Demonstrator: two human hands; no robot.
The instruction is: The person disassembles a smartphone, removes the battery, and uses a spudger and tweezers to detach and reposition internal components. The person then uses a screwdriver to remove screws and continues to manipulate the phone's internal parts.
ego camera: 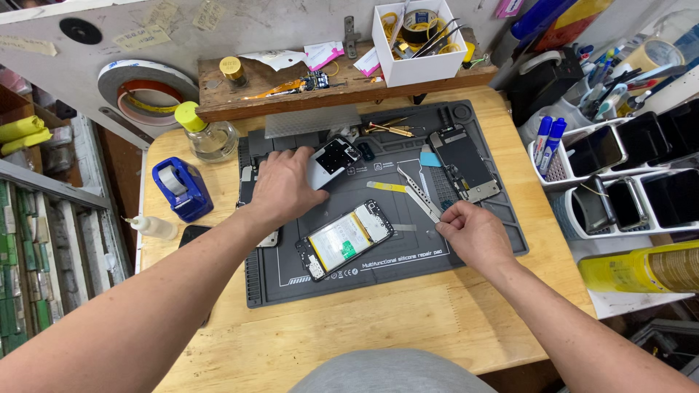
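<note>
My left hand (282, 185) lies over the upper left of a dark grey silicone repair mat (408, 269), fingers resting on a pale grey phone back cover (329, 161). My right hand (473, 233) pinches the near end of metal tweezers (416, 191) that lie across the mat. Between my hands sits an opened phone (345, 239) with its yellow-white battery showing. A detached phone frame with circuit parts (466, 164) lies at the mat's upper right.
A blue tape dispenser (180, 188), a glass bottle with a yellow cap (207, 132) and a small white dropper bottle (151, 227) stand left. A wooden shelf (291, 98) carries a white box of tools (416, 45). White racks of phones (633, 175) stand right.
</note>
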